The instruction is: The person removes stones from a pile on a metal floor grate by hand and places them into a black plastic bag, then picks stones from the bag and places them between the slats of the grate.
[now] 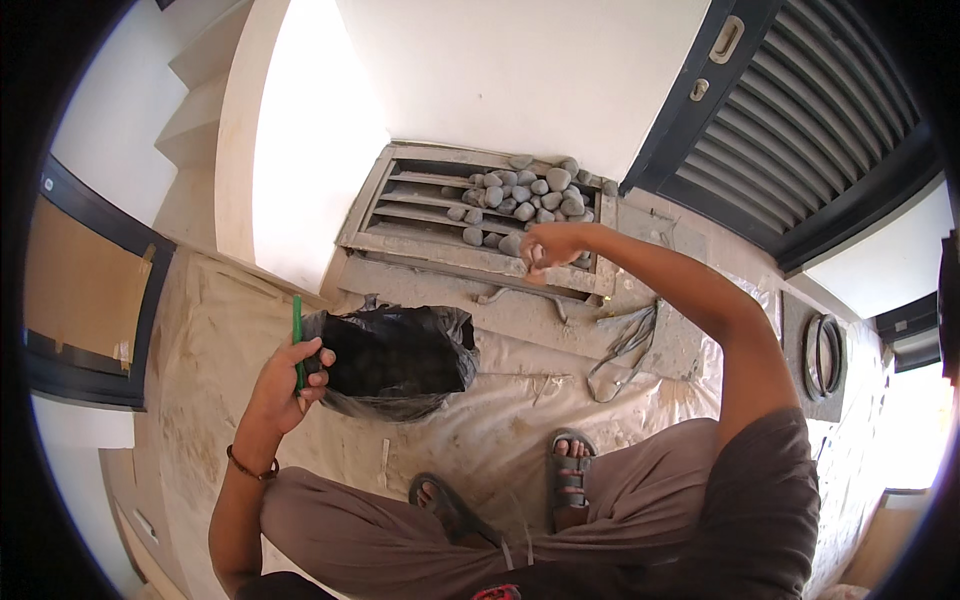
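My left hand (291, 382) grips a slim green pencil-like stick (298, 322) upright, its fingers at the left rim of a black plastic bag (420, 405). The bag lies with its mouth gaping, its inside too dark to make out. My right hand (553, 246) hovers over the front edge of a slatted wooden frame (420, 238), fingers curled and slightly blurred; whether they hold anything cannot be told. Grey rounded stones (521, 196) are heaped on the frame's right half, and several sit along its back edge. Dark gaps show between the slats on the left.
Dusty plastic sheeting (517, 442) covers the floor around my sandalled feet. Right of the bag lie a bent strip (525, 298) and a bundle of grey straps (630, 345). White walls (510, 75) and a dark louvred door (795, 127) border the frame. A black coil (823, 356) is farther right.
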A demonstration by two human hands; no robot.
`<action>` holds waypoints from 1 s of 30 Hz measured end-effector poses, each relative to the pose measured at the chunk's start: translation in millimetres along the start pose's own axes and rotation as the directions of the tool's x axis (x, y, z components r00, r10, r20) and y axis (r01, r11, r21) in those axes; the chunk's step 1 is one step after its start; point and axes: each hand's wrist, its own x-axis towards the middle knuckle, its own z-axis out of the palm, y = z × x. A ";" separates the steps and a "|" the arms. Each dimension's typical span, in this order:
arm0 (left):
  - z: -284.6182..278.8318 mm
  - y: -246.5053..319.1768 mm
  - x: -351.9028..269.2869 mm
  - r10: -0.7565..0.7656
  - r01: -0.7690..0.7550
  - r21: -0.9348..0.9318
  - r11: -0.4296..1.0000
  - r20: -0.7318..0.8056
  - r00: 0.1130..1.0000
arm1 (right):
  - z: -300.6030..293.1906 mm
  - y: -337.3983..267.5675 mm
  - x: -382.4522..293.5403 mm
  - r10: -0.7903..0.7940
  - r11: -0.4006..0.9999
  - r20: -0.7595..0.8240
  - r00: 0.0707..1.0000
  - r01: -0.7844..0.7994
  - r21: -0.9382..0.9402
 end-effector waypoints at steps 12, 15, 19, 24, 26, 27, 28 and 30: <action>-2.8 1.6 2.6 0.007 -0.007 0.021 1.000 -0.023 1.000 | -5.4 -10.4 65.6 0.041 0.579 -0.022 0.999 -0.042 -0.814; 0.2 2.3 1.0 0.004 -0.003 0.035 0.999 -0.025 1.000 | -1.5 -9.8 82.6 0.071 0.524 0.041 0.997 -0.003 -0.851; 2.0 1.5 -0.3 -0.002 0.003 0.043 0.999 -0.028 1.000 | 12.2 -1.5 96.5 0.147 0.476 -0.026 0.989 -0.094 -0.874; 3.0 1.0 -0.8 0.003 0.000 0.066 0.998 -0.056 0.998 | 10.9 -1.0 91.6 0.192 0.475 -0.047 0.980 -0.135 -0.870; 3.3 0.8 -2.2 0.005 -0.002 0.062 0.998 -0.057 0.998 | 12.2 -0.2 93.1 0.187 0.472 -0.051 0.981 -0.136 -0.871; 4.2 1.5 -1.7 0.007 -0.004 0.061 0.998 -0.052 0.999 | 11.6 3.0 95.2 0.188 0.469 -0.047 0.981 -0.132 -0.873; 4.1 1.9 -1.0 0.009 -0.006 0.060 0.998 -0.048 0.999 | 11.3 5.7 98.4 0.189 0.466 -0.041 0.981 -0.126 -0.876; 3.9 1.7 1.9 0.009 -0.007 0.053 0.999 -0.035 0.999 | 10.3 5.4 111.2 0.285 0.492 -0.020 0.958 -0.164 -0.855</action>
